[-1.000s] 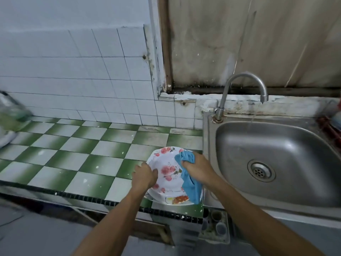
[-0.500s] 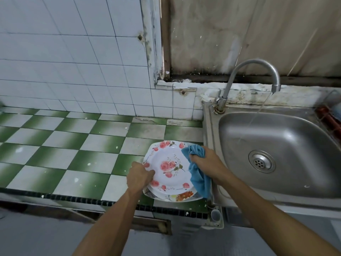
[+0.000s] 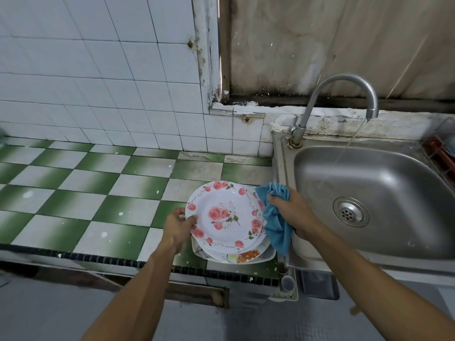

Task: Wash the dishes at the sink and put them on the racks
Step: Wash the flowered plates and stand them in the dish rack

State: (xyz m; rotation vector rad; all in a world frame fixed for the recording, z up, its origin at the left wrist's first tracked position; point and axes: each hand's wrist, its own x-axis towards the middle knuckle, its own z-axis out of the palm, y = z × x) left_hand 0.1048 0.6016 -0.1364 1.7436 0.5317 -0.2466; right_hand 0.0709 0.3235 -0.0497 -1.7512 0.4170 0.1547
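left hand (image 3: 179, 225) pinches rim of white rose-patterned plate (image 3: 225, 217), atop plate stack by steel sink (image 3: 369, 193) | right hand (image 3: 293, 212) clutches blue cloth (image 3: 275, 222) | risk: wet rim slips, plate drops

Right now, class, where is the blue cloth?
In the head view, the blue cloth is gripped in the right hand, at the right edge of the rose-patterned plate, just left of the sink.

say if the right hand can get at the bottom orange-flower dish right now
Probably not: the rose plate, gripped by the left hand, sits over the orange-flower dish, and the right hand holds the blue cloth.
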